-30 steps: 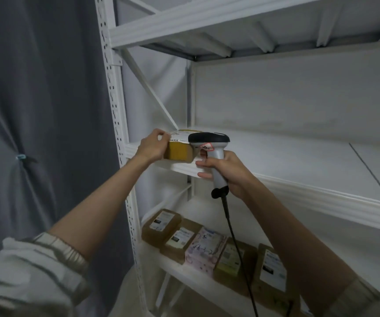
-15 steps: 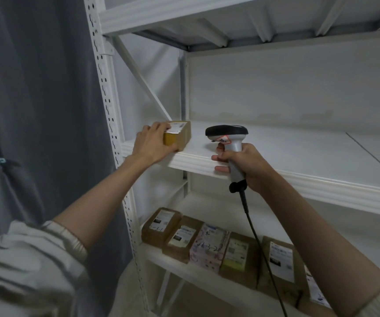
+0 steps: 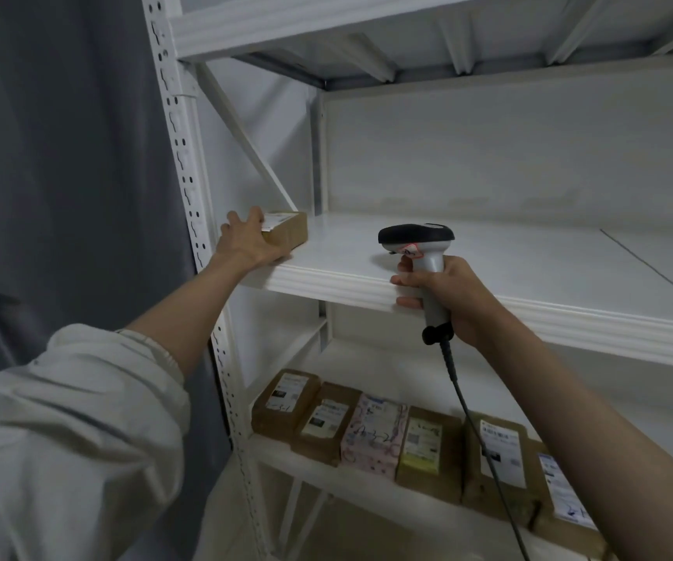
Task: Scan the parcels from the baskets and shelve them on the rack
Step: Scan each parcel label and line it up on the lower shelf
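White rack point(image 3: 326, 283): one parcel point(image 3: 286, 233) under flat left hand point(image 3: 246, 244), right hand point(image 3: 444, 293) gripping scanner point(image 3: 420, 253), six parcels point(image 3: 371, 435) below.

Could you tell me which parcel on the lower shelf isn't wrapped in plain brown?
The pink patterned parcel, third from the left; its neighbours are brown cardboard.

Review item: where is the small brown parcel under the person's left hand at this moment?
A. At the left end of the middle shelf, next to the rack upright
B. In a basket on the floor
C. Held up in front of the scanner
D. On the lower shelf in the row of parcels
A: the small brown parcel lies on the middle shelf at its left end, the left hand resting on it, while the right hand grips the scanner apart from it.
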A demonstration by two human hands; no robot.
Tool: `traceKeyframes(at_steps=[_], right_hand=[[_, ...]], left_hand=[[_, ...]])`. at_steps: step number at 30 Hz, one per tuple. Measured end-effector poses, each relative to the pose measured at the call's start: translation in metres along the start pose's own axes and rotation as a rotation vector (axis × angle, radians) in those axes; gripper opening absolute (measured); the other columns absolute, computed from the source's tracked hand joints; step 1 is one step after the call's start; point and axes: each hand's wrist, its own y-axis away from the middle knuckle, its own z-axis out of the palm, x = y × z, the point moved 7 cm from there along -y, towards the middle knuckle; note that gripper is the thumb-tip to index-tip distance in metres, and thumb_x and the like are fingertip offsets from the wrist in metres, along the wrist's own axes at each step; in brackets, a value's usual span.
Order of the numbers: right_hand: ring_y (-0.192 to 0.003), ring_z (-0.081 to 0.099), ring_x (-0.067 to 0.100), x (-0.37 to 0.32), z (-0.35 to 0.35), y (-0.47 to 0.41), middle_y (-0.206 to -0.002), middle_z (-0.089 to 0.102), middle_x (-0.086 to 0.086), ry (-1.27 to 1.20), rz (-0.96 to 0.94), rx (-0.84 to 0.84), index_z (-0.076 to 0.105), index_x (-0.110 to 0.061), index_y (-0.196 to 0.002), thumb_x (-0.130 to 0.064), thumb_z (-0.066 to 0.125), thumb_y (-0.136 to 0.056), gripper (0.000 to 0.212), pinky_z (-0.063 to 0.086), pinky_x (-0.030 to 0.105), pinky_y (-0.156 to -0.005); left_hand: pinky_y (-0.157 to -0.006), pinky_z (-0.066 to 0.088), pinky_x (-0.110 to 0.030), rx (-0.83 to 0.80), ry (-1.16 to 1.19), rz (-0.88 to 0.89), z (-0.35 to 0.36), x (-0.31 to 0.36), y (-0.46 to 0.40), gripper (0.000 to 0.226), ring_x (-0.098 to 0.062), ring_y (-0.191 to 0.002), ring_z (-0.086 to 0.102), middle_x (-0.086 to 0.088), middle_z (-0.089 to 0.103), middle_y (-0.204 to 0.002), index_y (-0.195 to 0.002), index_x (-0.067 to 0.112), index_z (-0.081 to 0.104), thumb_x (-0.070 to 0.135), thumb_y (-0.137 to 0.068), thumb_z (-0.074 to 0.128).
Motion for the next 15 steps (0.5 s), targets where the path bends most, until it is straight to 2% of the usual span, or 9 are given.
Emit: traceKeyframes(at_steps=[5,11,15], right_hand=[[-0.095,0.067,0.022,0.001,0.001,0.002,-0.108,0.064,0.009,0.017,-0.012,0.014,0.066,0.006,-0.116,0.003,0.073,-0.087,0.031,0.064,0.035,-0.076],[-0.099,0.068,0.024,0.003,-0.001,0.004,-0.107,0.064,0.009,0.012,-0.020,0.057,0.066,0.005,-0.115,0.002,0.073,-0.087,0.029,0.063,0.039,-0.081],[-0.093,0.068,0.021,0.003,0.000,0.008,-0.106,0.065,0.007,0.030,-0.024,0.090,0.068,0.002,-0.114,-0.001,0.074,-0.086,0.029,0.063,0.040,-0.083]], left_hand=[[-0.108,0.036,-0.052,0.023,0.003,-0.032,-0.005,-0.023,-0.006,0.089,-0.041,-0.137,0.026,-0.020,0.025,-0.145,-0.143,0.019,0.037,0.052,-0.074,0.082],[-0.107,0.037,-0.050,0.042,0.005,-0.001,-0.005,-0.028,-0.006,0.090,-0.039,-0.135,0.028,-0.020,0.029,-0.144,-0.147,0.017,0.037,0.050,-0.076,0.081],[-0.113,0.032,-0.048,0.146,0.011,0.076,-0.010,-0.017,0.003,0.096,-0.039,-0.140,0.025,-0.021,0.029,-0.149,-0.149,0.015,0.038,0.051,-0.072,0.083]])
